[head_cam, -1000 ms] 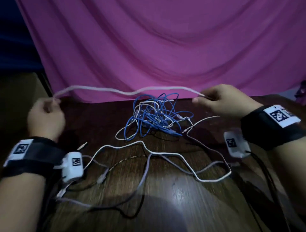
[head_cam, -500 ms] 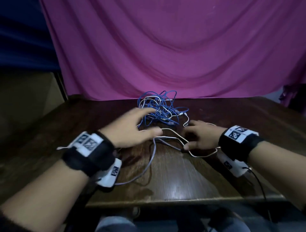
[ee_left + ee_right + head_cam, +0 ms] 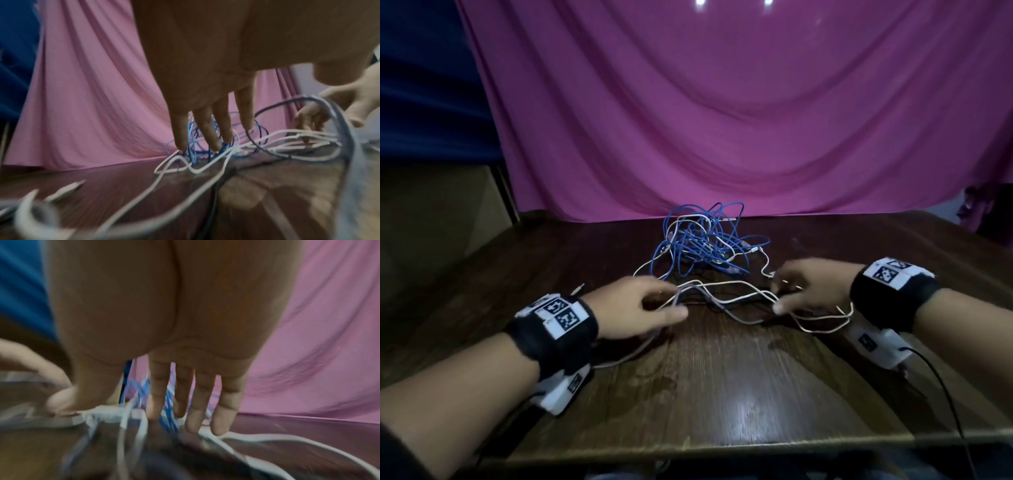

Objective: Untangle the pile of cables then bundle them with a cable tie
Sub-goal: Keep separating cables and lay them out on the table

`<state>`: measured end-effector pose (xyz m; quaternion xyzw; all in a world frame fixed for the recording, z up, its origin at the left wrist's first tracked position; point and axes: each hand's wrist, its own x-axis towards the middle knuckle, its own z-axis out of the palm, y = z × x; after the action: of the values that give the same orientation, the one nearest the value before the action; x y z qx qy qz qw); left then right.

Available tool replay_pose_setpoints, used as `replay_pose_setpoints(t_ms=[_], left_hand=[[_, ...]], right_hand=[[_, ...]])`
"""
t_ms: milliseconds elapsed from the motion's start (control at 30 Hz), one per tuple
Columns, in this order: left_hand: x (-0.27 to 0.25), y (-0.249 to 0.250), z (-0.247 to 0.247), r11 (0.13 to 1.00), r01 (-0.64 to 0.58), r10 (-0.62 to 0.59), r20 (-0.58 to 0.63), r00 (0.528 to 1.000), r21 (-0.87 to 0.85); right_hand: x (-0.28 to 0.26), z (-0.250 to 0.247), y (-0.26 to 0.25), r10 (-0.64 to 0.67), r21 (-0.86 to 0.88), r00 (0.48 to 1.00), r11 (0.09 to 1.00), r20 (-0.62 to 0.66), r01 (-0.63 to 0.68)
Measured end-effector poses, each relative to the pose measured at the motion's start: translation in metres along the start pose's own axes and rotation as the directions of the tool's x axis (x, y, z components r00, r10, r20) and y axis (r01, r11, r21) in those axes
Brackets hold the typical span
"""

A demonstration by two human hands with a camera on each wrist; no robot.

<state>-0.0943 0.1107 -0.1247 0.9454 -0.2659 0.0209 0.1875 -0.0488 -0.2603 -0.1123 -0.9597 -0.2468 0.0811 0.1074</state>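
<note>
Both hands spread flat-fingered over loose white cables [image 3: 726,291] mid-table: left hand [image 3: 633,308], right hand [image 3: 811,291], nothing gripped. Blue tangle [image 3: 705,240] near the far edge still knotted. No tie seen; bundling remains.

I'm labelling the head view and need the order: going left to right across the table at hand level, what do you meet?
Left hand → loose white cables strung between the hands → right hand. The blue cable tangle lies farther back, so I leave it out of the order.
</note>
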Motion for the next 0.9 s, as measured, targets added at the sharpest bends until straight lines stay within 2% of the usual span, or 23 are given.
replay_pose_setpoints(t_ms=[100,200,267,333,400,433,500,533,633,700,767,833,900], left_hand=[[0.031,0.017,-0.021,0.991,-0.014,0.044,-0.232,0.972,0.13],[0.063,0.037,-0.033,0.996,-0.047,0.075,-0.387,0.919,0.081],[0.084,0.047,-0.029,0.99,-0.098,0.13,-0.372,0.919,0.105],[0.103,0.049,-0.019,0.964,-0.091,0.16,-0.27,0.95,0.251],[0.122,0.041,-0.009,0.904,0.0,0.066,-0.138,0.988,0.428],[0.129,0.035,-0.005,0.867,0.041,0.0,-0.082,0.997,0.497],[0.146,0.02,0.002,0.833,0.106,-0.109,-0.028,0.994,0.543],[0.154,0.012,0.002,0.841,0.128,-0.124,-0.042,0.991,0.525],[0.176,-0.016,-0.004,0.894,0.136,-0.084,-0.139,0.987,0.427],[0.185,-0.038,-0.012,0.931,0.124,-0.072,-0.158,0.985,0.342],[0.188,-0.06,-0.021,0.952,0.137,-0.095,-0.16,0.983,0.274],[0.186,-0.08,-0.03,0.954,0.154,-0.124,-0.129,0.984,0.256],[0.182,-0.091,-0.04,0.954,0.155,-0.146,-0.056,0.988,0.256]], right_hand=[[0.017,-0.02,-0.019,-0.014,0.108,0.986,0.994,-0.169,0.032],[0.04,-0.031,-0.032,0.016,0.073,0.944,0.997,-0.331,0.009],[0.055,-0.032,-0.035,0.06,-0.026,0.931,0.997,-0.36,-0.074],[0.066,-0.029,-0.037,0.122,-0.063,0.956,0.988,-0.268,-0.143],[0.076,-0.02,-0.039,0.171,-0.102,0.975,0.977,-0.145,-0.187],[0.081,-0.014,-0.038,0.175,-0.128,0.976,0.973,-0.128,-0.191],[0.092,-0.008,-0.036,0.161,-0.097,0.968,0.978,-0.193,-0.182],[0.095,-0.008,-0.036,0.159,-0.029,0.951,0.985,-0.265,-0.172],[0.105,-0.01,-0.03,0.177,0.235,0.871,0.969,-0.459,-0.074],[0.111,-0.014,-0.027,0.208,0.455,0.853,0.89,-0.48,0.039],[0.117,-0.018,-0.025,0.275,0.7,0.83,0.691,-0.485,0.18],[0.124,-0.023,-0.017,0.374,0.791,0.785,0.568,-0.494,0.228],[0.13,-0.02,-0.008,0.429,0.815,0.767,0.542,-0.477,0.204]])
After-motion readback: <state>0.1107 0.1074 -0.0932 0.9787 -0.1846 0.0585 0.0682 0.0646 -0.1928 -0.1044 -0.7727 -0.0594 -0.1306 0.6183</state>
